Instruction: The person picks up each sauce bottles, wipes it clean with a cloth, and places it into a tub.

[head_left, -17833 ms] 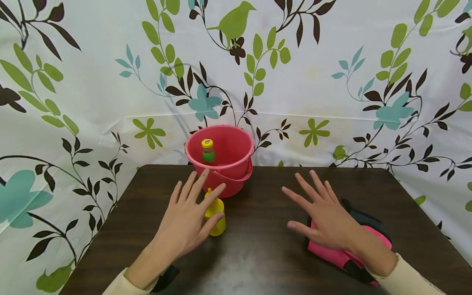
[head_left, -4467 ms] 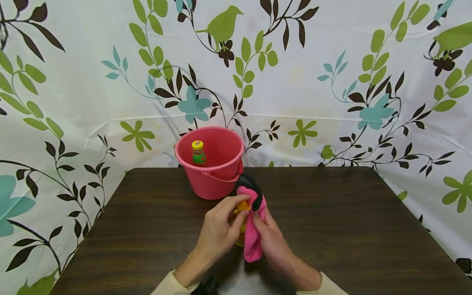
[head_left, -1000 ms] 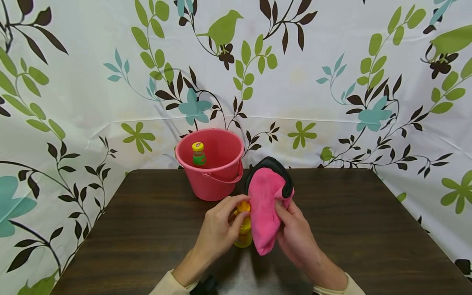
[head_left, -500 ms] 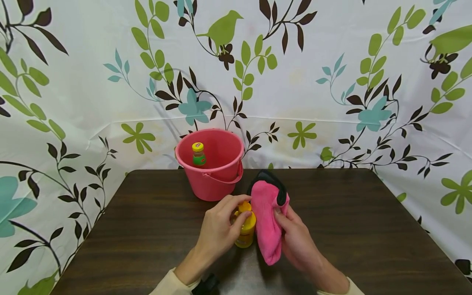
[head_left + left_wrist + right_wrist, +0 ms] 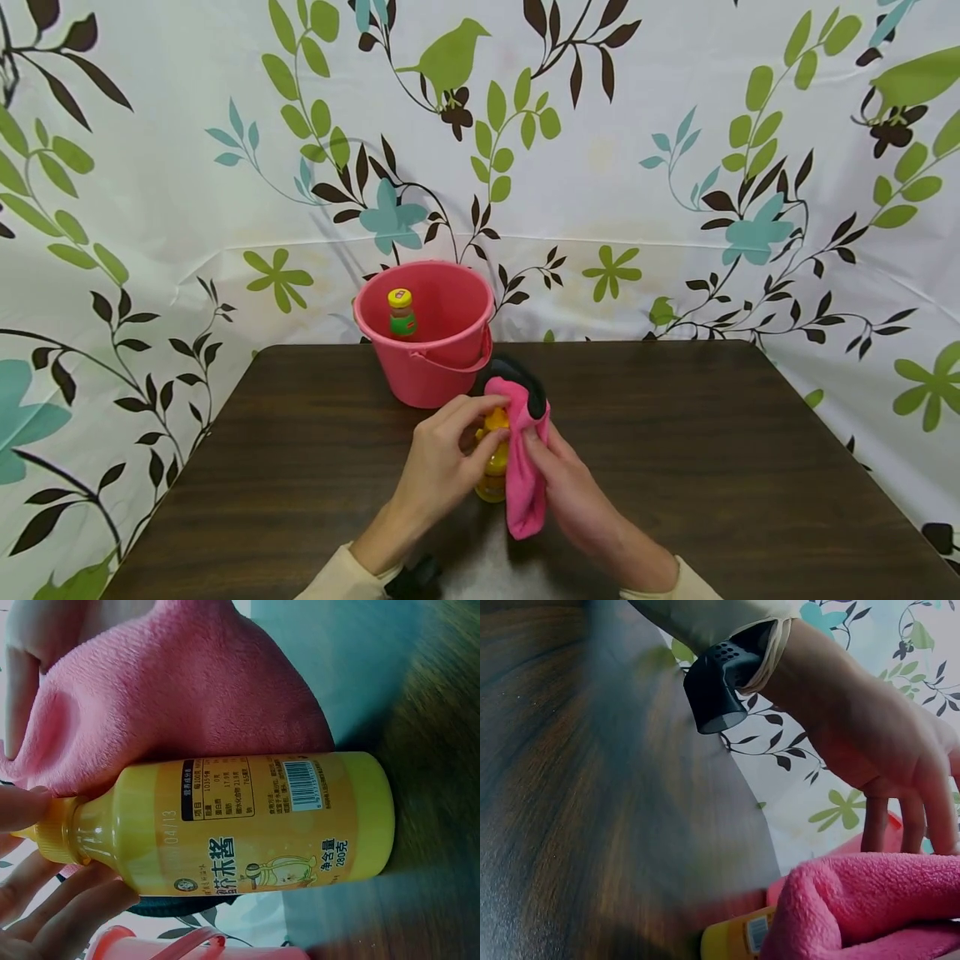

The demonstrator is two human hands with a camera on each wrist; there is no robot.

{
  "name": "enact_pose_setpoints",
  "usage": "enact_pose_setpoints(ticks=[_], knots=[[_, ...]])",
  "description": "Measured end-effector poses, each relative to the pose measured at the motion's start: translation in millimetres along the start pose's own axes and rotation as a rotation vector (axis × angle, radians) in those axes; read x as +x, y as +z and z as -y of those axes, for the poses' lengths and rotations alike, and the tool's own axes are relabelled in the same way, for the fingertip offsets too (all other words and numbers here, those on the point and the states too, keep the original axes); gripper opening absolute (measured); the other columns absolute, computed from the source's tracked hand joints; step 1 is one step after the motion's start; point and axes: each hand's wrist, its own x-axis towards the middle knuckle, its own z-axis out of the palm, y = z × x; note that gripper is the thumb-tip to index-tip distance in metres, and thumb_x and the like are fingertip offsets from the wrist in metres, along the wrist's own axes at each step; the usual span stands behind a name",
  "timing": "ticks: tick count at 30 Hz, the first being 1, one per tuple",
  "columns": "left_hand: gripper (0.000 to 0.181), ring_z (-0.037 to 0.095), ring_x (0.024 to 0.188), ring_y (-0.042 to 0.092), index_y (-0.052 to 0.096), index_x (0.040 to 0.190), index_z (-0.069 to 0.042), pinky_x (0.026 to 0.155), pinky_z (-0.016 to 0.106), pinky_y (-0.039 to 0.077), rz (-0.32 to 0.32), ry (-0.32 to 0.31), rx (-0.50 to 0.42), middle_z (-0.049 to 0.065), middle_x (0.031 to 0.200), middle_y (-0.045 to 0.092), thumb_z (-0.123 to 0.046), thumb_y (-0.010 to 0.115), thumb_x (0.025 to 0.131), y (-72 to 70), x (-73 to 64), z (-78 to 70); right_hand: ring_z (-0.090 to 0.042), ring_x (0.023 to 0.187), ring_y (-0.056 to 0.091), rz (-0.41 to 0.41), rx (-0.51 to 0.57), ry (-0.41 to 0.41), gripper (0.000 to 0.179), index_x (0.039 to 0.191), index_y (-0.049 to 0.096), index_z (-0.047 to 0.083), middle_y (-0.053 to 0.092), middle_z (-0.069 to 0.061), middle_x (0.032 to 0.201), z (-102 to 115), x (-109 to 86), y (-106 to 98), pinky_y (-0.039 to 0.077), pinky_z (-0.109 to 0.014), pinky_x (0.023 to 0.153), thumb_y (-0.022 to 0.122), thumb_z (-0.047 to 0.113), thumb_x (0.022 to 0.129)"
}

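Note:
A yellow squeeze bottle of mustard sauce (image 5: 492, 483) stands upright on the dark table. My left hand (image 5: 427, 475) pinches it at the cap and neck, and in the left wrist view the bottle's printed label (image 5: 262, 825) faces the camera. A plush pink cloth (image 5: 525, 492) with a black edge is bunched in my right hand (image 5: 573, 492), thumb on the near side. The cloth lies along the bottle's right side, and the right wrist view has its folds (image 5: 855, 900) covering much of the bottle (image 5: 735, 934).
Behind the hands, a pink bucket (image 5: 420, 375) with its handle lowered stands near the table's back edge. Inside it is a small jar with a yellow lid (image 5: 401, 298) and green label. A leaf-patterned curtain (image 5: 585, 192) hangs behind the brown wooden table (image 5: 690, 450).
In the last second the right hand and cloth have moved left, up against the bottle. The left hand keeps its pinch. Long before, both hands were spread and held nothing.

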Motion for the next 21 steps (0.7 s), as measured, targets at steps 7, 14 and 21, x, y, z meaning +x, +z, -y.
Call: enact_pose_setpoints(ticks=[7, 14, 21], knots=[[0.040, 0.015, 0.079, 0.065, 0.073, 0.129, -0.016, 0.064, 0.025, 0.060, -0.002, 0.021, -0.002, 0.000, 0.103, 0.071, -0.008, 0.083, 0.090, 0.6, -0.1, 0.8, -0.023, 0.150, 0.038, -0.005, -0.039, -0.011, 0.064, 0.166, 0.028, 0.022, 0.036, -0.008, 0.166, -8.0, 10.0, 5.1, 0.034, -0.035, 0.121, 0.038, 0.054, 0.113], [0.039, 0.016, 0.073, 0.061, 0.073, 0.128, -0.016, 0.060, 0.023, 0.055, -0.016, 0.026, 0.031, -0.001, 0.102, 0.070, -0.009, 0.083, 0.091, 1.6, -1.9, 1.0, -0.019, 0.136, 0.046, -0.075, -0.087, 0.017, 0.066, 0.163, 0.036, 0.017, 0.047, -0.010, 0.155, -17.4, 16.7, 2.5, 0.039, -0.028, 0.110, 0.038, 0.058, 0.111], [0.039, 0.013, 0.068, 0.057, 0.072, 0.128, -0.016, 0.059, 0.018, 0.051, -0.016, 0.019, 0.039, -0.002, 0.098, 0.067, -0.010, 0.082, 0.091, 2.2, -3.1, 1.0, -0.019, 0.134, 0.049, -0.097, -0.128, 0.008, 0.064, 0.162, 0.040, 0.017, 0.053, -0.010, 0.150, -29.5, 22.9, -3.3, 0.040, -0.029, 0.110, 0.035, 0.058, 0.112]])
